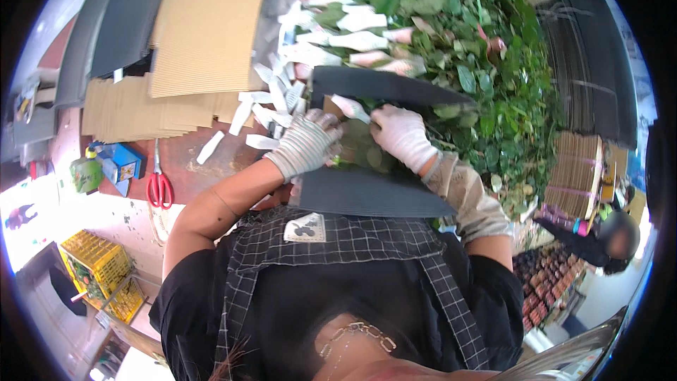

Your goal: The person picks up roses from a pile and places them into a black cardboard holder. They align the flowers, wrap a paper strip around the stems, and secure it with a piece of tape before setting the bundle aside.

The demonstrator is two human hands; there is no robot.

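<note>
A dark corrugated sheet [370, 193] is bent open in front of my chest, its far flap [381, 84] standing behind my hands. Between the flaps lie green leaves and some flower heads, partly hidden. My right hand [404, 135], in a pale glove, pinches the neck of a flower bud in a white foam net [349, 107], which points to the left. My left hand [307, 143], in a striped glove, is at the left opening of the sheet with its fingers curled; what they touch is hidden. Loose white foam nets [277, 92] lie just beyond it.
Netted flowers [359, 41] with leafy stems [476, 63] are heaped at the back and right. Tan corrugated sheets [211, 21] are stacked at left, near red-handled scissors [159, 188] and a blue box [124, 161]. Cardboard bundles [574, 174] and another person [592, 243] are at right.
</note>
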